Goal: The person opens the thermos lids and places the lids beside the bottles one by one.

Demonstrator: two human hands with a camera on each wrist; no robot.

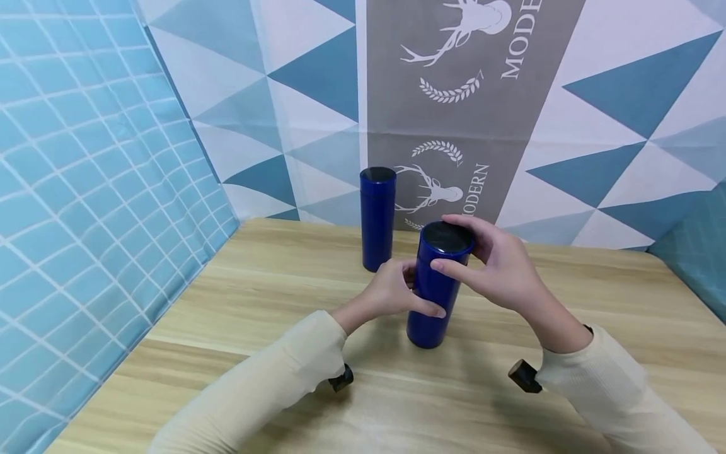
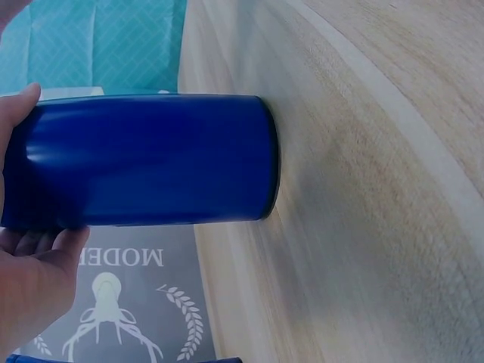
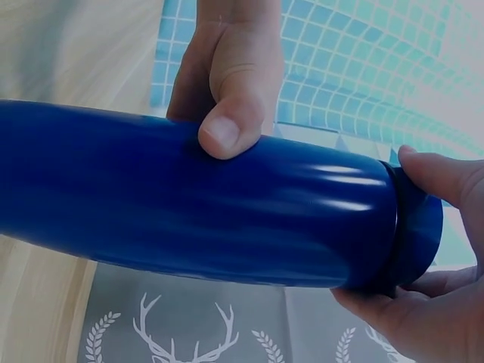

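Observation:
A dark blue cylindrical thermos bottle (image 1: 435,296) with a glossy black top stands slightly tilted in front of me. My left hand (image 1: 391,291) grips its body, the thumb across the near side and the fingers partly hidden behind. Around the lid (image 3: 420,227) at the upper end, my right hand (image 1: 501,268) holds with thumb and fingers on opposite sides. In the right wrist view a dark seam runs between lid and body. The bottle's base (image 2: 271,159) is at the tabletop in the left wrist view; whether it touches, I cannot tell.
A second blue bottle (image 1: 377,217) with a black top stands upright behind, to the left of the held one. The wooden tabletop (image 1: 272,302) meets a patterned cloth backdrop (image 1: 317,145) at the back and a blue tiled-print sheet (image 1: 85,189) on the left.

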